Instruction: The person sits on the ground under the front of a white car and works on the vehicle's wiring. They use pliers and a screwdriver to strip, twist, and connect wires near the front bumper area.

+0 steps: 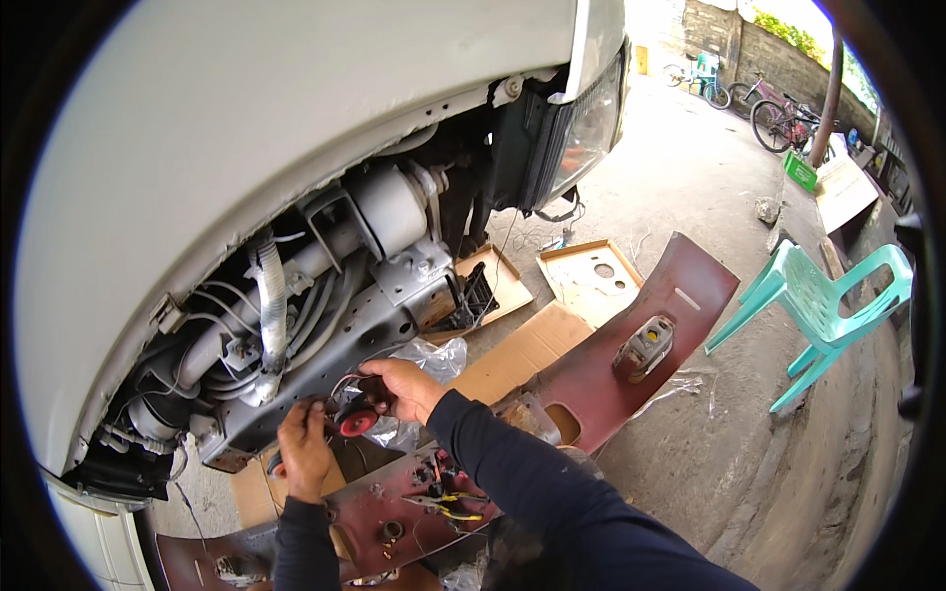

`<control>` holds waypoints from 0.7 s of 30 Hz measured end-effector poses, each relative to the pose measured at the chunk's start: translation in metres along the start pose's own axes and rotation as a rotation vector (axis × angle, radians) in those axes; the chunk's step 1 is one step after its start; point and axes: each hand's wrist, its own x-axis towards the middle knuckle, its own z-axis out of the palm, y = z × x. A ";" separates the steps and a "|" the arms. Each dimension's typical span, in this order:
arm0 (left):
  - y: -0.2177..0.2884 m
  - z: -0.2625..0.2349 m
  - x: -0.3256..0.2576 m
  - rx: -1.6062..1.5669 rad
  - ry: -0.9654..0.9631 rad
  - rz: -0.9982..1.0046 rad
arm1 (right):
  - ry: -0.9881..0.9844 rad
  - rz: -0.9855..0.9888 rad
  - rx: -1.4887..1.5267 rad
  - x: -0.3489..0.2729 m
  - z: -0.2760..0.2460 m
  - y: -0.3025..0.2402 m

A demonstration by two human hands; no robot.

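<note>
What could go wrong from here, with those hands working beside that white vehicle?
The round red-and-black part at the right hand could slip and drop.
The yellow-handled pliers, lying loose on the maroon panel, might slide off if it gets bumped.
The left hand looks close to the metal frame rail, so knuckles could get scraped.

The sleeves (512, 453) are long, dark navy and close-fitting — the hands (404, 387) are bare.
</note>
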 end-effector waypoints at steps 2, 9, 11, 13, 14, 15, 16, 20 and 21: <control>0.001 -0.014 -0.006 -0.143 0.044 0.008 | 0.078 -0.032 0.183 -0.003 -0.006 -0.008; 0.005 -0.070 -0.021 -0.355 0.453 0.042 | 0.317 -0.345 0.206 -0.032 -0.029 -0.053; 0.007 -0.080 -0.028 -0.391 0.502 0.119 | 0.267 -0.461 0.170 -0.040 -0.032 -0.064; 0.008 -0.089 -0.037 -0.370 0.590 0.159 | 0.187 -0.569 0.063 -0.046 -0.031 -0.073; 0.009 -0.093 -0.042 -0.373 0.605 0.143 | 0.149 -0.603 -0.001 -0.048 -0.030 -0.076; 0.009 -0.097 -0.047 -0.376 0.594 0.167 | 0.110 -0.636 -0.064 -0.048 -0.029 -0.079; 0.009 -0.100 -0.051 -0.377 0.583 0.192 | 0.060 -0.678 -0.122 -0.048 -0.027 -0.081; 0.000 -0.096 -0.066 -0.207 0.542 0.182 | 0.133 -0.850 -0.758 -0.039 -0.016 -0.078; -0.003 -0.091 -0.068 -0.218 0.500 0.188 | 0.206 -0.856 -1.007 -0.038 -0.015 -0.077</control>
